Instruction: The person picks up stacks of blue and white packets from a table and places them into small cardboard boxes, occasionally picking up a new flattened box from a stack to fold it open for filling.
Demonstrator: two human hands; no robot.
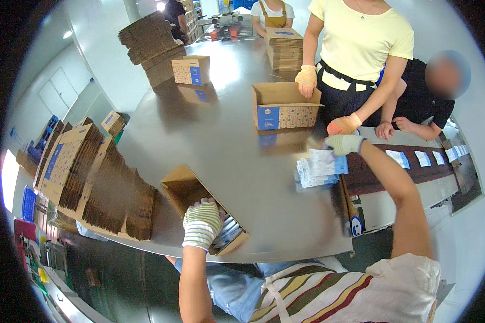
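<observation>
My left hand [203,223], in a striped knit glove, reaches into an open cardboard box [184,185] tilted toward me near the table's front edge. Its fingers bend down, and their tips and anything they grip are hidden. White-and-blue packets [229,230] lie in the box beside this hand. At the conveyor's end, my right hand [346,144], in a pale glove, is closed at the upper edge of a white-and-blue packet [328,161]. More packets [309,176] overlap in a loose pile on the table just below it.
A conveyor [393,177] carries spaced packets [397,159] at right. Opposite, a co-worker's gloved hands are near a printed open box [285,116]. Flattened cartons [86,172] stand stacked at left; another box [191,71] and more stacks [153,51] are farther back.
</observation>
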